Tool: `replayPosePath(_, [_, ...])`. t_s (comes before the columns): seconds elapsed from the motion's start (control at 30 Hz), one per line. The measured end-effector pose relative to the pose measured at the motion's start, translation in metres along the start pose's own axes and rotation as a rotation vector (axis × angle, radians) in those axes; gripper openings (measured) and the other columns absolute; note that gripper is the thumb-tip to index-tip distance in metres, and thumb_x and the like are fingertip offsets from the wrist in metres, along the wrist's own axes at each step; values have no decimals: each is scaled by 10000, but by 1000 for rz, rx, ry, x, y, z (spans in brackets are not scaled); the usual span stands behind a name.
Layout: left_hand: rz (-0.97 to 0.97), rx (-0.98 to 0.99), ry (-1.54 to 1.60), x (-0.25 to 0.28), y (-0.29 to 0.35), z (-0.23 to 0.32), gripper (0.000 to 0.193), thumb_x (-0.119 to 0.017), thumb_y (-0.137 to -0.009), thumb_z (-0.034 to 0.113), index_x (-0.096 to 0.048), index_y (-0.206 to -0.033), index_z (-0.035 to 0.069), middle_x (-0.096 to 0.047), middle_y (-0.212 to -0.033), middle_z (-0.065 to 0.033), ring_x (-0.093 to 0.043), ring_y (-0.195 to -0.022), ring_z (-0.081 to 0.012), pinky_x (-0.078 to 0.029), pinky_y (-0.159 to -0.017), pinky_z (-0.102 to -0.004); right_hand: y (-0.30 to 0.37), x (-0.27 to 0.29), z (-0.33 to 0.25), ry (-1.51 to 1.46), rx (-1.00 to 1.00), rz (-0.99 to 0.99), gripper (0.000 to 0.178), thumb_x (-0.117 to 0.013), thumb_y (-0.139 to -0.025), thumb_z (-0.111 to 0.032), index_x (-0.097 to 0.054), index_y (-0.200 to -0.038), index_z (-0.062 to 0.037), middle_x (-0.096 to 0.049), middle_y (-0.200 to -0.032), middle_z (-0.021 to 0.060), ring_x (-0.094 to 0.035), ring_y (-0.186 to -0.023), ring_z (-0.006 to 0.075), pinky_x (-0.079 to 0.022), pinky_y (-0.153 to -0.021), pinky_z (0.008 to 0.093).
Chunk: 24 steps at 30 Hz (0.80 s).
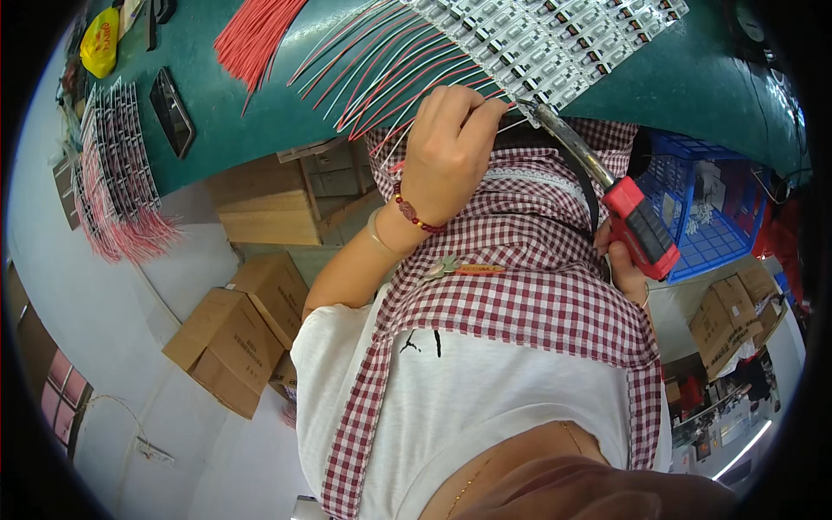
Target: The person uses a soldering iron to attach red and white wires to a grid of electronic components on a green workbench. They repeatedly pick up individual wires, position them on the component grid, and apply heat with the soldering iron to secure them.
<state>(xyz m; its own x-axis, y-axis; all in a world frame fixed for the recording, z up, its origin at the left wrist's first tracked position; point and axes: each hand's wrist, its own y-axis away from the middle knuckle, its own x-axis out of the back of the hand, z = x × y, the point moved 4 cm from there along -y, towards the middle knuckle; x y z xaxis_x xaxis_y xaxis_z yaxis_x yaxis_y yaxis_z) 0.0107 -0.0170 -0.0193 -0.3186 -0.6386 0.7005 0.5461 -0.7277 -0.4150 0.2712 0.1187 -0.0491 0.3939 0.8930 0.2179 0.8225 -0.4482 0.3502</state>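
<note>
My right hand (626, 269) is wrapped round the red and black handle of a soldering iron (641, 227). Its metal barrel slants up and left, the tip meeting the near corner of a panel of small metal-and-clear modules (542, 48). Right beside that tip, my left hand (446, 152) is closed in a pinch on a thin wire, mostly covered by the fingers. Red and whitish wires (394, 65) fan out leftward from the panel's near-left edge, some passing behind my left hand. The exact contact at the tip is too small to make out.
A bundle of red wires (257, 39) lies on the green table (234, 130). Farther left are a dark phone-like device (172, 113), a yellow packet (100, 43) and wired strips (121, 173) over the edge. Below stand cardboard boxes (230, 347) and a blue basket (706, 247).
</note>
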Motion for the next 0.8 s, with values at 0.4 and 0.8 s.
replayPosePath(0.4, [8,-3,-21,-2,-2,0,171,-696,-712,-47,-662,-861,30,-547,-779,-65,-544,-722,-229,-447,-611,-333,-5,-2,-12,-161,81,90,399,-683,-827,-377,-593,-843,11,-569,-653,49,-535,-572,141,-409,-540,273])
replayPosePath(0.8, [-8,-10,-31,-8,4,8,204,-693,-684,-50,-661,-868,33,-540,-768,-64,-535,-722,-238,-430,-630,-348,8,6,3,32,82,157,415,-687,-823,-417,-619,-842,-8,-593,-707,51,-563,-616,157,-421,-567,281])
